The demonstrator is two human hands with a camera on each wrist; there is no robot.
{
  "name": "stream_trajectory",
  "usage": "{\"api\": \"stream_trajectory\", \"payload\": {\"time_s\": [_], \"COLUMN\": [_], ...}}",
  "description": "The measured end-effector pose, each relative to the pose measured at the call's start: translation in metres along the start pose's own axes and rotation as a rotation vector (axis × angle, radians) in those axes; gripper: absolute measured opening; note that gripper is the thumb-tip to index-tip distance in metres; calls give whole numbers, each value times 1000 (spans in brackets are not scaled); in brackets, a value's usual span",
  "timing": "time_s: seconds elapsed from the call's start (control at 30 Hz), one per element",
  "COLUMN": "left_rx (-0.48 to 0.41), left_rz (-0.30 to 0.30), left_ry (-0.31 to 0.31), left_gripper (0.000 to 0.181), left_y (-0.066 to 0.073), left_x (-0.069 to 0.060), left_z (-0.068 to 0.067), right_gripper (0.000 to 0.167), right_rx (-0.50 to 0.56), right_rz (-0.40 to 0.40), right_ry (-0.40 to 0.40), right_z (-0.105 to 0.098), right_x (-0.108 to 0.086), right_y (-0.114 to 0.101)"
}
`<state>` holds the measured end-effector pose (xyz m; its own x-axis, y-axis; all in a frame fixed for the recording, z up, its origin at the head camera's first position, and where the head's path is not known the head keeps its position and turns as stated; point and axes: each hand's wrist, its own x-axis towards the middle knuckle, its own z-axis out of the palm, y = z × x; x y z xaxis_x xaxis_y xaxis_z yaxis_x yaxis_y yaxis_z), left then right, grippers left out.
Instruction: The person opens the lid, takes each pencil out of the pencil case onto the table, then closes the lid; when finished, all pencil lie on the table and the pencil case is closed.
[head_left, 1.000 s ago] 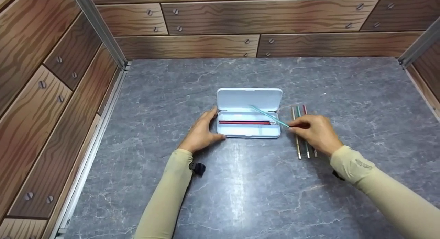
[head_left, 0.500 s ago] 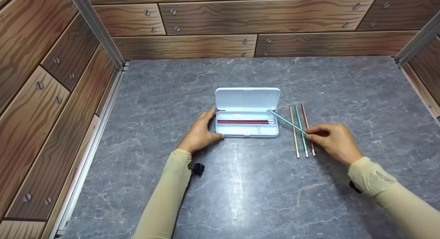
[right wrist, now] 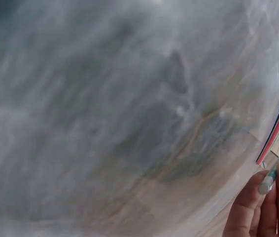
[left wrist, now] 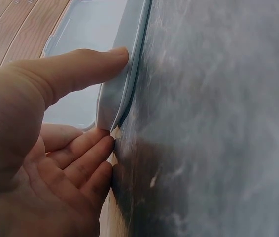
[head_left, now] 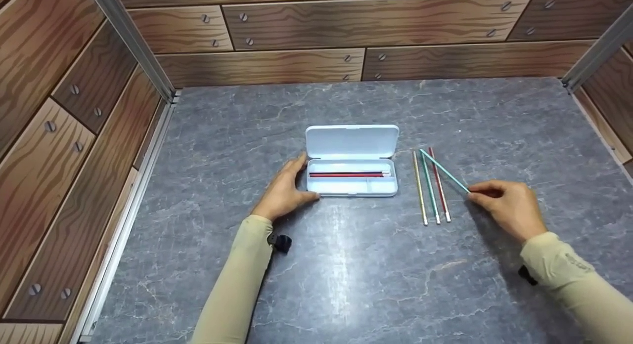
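Nearest us, our right hand [head_left: 509, 208] pinches a teal pencil [head_left: 445, 171] by one end; a light, level grip should spare the row of pencils [head_left: 430, 188] it slants across. Further off, our left hand [head_left: 284, 192], fingers straight, touches the open box [head_left: 339, 188].

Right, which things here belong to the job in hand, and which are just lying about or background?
Likely in the job:
Open case, touched by left hand
Pencils inside it
Teal pencil, pinched by right hand
Yellow pencil, green pencil, red pencil beside the case

Just surroundings:
Grey table
Wood-patterned walls
Black wrist device
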<state>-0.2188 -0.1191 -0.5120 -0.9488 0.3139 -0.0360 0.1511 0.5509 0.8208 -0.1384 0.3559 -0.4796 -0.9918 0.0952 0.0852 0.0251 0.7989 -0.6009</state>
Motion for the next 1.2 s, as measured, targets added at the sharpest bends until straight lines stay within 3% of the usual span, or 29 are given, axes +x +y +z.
{"api": "stream_trajectory", "payload": {"time_s": [0.43, 0.5, 0.57, 0.77, 0.93, 1.2], "left_rx": [25, 9, 30, 14, 17, 22], "left_rz": [27, 20, 31, 8, -31, -38], "left_ry": [7, 5, 19, 11, 9, -1], "left_gripper": [114, 113, 114, 111, 110, 110], "left_y": [-15, -9, -12, -3, 1, 5], "left_x": [7, 4, 5, -2, -6, -5], "left_z": [6, 3, 4, 0, -3, -1], "right_gripper": [22, 21, 22, 20, 21, 23], "right_rx": [-61, -63, -61, -45, -33, -44], "right_rz": [100, 116, 123, 95, 100, 130], "right_ry": [74, 84, 93, 111, 99, 58], "right_z": [7, 10, 13, 23, 29, 29], "right_x": [3, 3, 3, 3, 2, -3], "right_y": [-1, -4, -8, -21, -30, -33]}}
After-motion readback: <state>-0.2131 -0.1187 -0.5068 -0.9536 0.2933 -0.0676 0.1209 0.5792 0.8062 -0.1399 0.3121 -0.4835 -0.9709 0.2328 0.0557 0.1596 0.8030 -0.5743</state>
